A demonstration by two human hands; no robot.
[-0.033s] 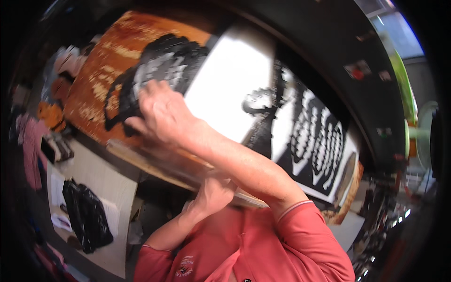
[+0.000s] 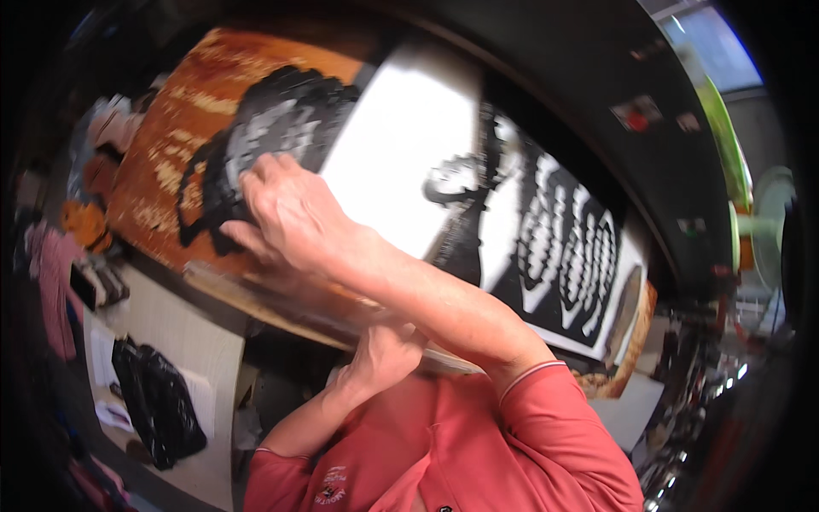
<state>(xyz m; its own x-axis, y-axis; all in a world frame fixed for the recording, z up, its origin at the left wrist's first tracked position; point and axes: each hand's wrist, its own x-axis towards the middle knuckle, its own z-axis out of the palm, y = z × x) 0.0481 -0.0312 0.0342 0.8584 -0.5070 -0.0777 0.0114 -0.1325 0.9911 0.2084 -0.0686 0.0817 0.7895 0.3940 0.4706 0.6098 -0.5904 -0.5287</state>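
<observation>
A black plastic bag lies on the pale table at lower left, its contents hidden. Your right hand presses flat, fingers spread, on the black patterned patch of the orange board. Your left hand grips the board's lower edge, fingers curled.

The person wears a coral-red polo shirt with short sleeves. The right sleeve ends in a ribbed cuff edged with thin pale stripes. The left sleeve has a similar striped hem. A small embroidered emblem sits on the chest. Both forearms and hands are bare, without watch or rings visible.
</observation>
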